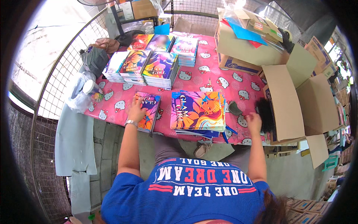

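My left hand (137, 110) rests with fingers spread on the left edge of a small stack of spiral notebooks (150, 104), whose wire binding shows on the right side. Right of it lies a taller stack of loose illustrated covers and sheets (197, 112), in orange, yellow and purple. My right hand (254, 123) is at the table's right side with its fingers curled, beside a bristly black bundle (264, 115). Whether something small is in those fingers cannot be made out. Between the sheets and this hand are a blue-handled tool (230, 130) and a dark grey-green lump (235, 108).
Several stacks of colourful notebooks (161, 65) stand at the back left of the pink patterned table (190, 83). An open cardboard box (285, 100) abuts the right edge, with a larger box (253, 43) behind. Plastic bags (79, 91) and a white-lidded tub (90, 87) sit at left.
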Demonstrator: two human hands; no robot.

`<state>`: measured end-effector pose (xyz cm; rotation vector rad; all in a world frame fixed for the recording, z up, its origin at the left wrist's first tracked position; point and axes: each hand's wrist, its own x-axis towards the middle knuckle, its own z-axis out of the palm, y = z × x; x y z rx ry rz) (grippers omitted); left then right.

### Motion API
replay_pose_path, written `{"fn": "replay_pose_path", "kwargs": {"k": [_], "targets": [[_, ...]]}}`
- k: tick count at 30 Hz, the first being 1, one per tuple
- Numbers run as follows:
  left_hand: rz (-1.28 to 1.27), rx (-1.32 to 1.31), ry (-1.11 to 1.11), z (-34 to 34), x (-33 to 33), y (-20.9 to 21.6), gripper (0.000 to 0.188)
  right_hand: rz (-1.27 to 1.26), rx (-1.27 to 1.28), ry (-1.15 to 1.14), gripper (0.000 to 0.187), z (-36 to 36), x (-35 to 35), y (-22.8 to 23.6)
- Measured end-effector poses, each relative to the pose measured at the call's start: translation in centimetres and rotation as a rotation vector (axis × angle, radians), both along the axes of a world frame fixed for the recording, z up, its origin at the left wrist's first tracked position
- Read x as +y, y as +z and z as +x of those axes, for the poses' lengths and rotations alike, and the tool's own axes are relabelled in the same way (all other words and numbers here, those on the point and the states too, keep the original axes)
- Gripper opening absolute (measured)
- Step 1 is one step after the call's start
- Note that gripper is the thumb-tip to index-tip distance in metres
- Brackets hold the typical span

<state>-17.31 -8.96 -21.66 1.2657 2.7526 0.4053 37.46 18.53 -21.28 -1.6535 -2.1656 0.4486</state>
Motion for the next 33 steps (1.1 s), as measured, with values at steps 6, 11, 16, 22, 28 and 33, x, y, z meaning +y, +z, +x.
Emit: {"fn": "replay_pose_path", "kwargs": {"k": [6, 11, 16, 22, 28, 33], "targets": [[-0.004, -0.209, 0.171, -1.4, -4.3, -2.0, 0.066, 0.285, -0.360, -0.266, 0.030, 2.9, 4.7, -5.4], [0.021, -0.222, 0.155, -2.1, -4.8, -1.9, 0.067, 0.138, -0.273, -0.229, 0.024, 2.4, 6.6, -4.3], [0.230, 0.073, 0.130, 0.2, -0.7, 1.7, 0.053, 0.180, -0.228, -0.194, 0.020, 3.4, 7.5, -0.4], [0.693, -0.245, -0.680, 13.0, 14.0, 11.0, 0.029, 0.280, -0.325, -0.226, 0.018, 1.0, 7.8, 2.4], [0.231, -0.216, -0.747, 16.6, 18.2, 11.1, 0.023, 0.283, 0.145, -0.098, 0.034, -0.7, 5.9, 5.0], [0.497, -0.308, -0.664, 15.4, 18.1, 11.3, 0.015, -0.610, 1.020, 0.148, 0.031, 1.0, 7.7, 1.5]]}}
